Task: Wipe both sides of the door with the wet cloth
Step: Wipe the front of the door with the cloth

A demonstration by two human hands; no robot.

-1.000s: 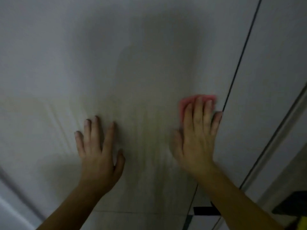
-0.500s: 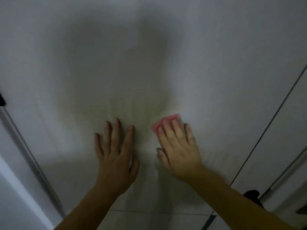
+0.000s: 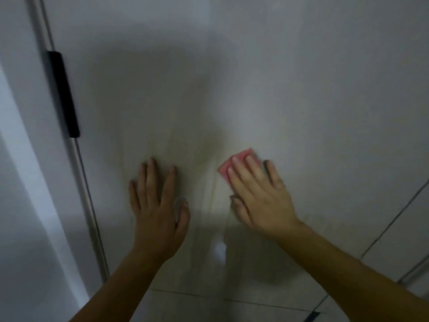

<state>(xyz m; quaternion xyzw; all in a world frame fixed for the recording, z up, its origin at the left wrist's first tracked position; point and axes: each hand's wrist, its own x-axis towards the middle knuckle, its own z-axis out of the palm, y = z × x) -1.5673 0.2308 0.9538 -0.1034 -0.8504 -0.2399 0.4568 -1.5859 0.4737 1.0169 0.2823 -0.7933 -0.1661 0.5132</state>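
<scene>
Most of the view is filled by a pale, plain door [image 3: 255,77], seen from close up at a steep angle. Its long axis runs up the picture, and its lower edge is met near the bottom by a tiled floor [image 3: 232,310]. A grey shadow [image 3: 151,73] is cast across the upper middle of the panel, and faint streaks [image 3: 209,182] are seen on the surface between the hands. The left edge of the door is bordered by a white frame [image 3: 25,182]. A black hinge [image 3: 65,94] is set upright along that edge, well above the hands. At the right, a thin dark seam [image 3: 392,219] is drawn diagonally across a neighbouring pale surface.

The left hand [image 3: 157,210] is laid flat against the door, with the fingers straight, slightly spread and pointing upward and the thumb held out to the right; nothing is held by it. The right hand [image 3: 262,201] is pressed flat on the door just beside it, with the fingers straight, fanned and angled up to the left. A pink cloth [image 3: 234,162] is pinned against the door under those fingers. Only its upper strip is shown past the fingertips, slanting up from left to right. The rest is hidden by the hand, so its full shape cannot be told. A trace of green is glimpsed at its right end.
</scene>
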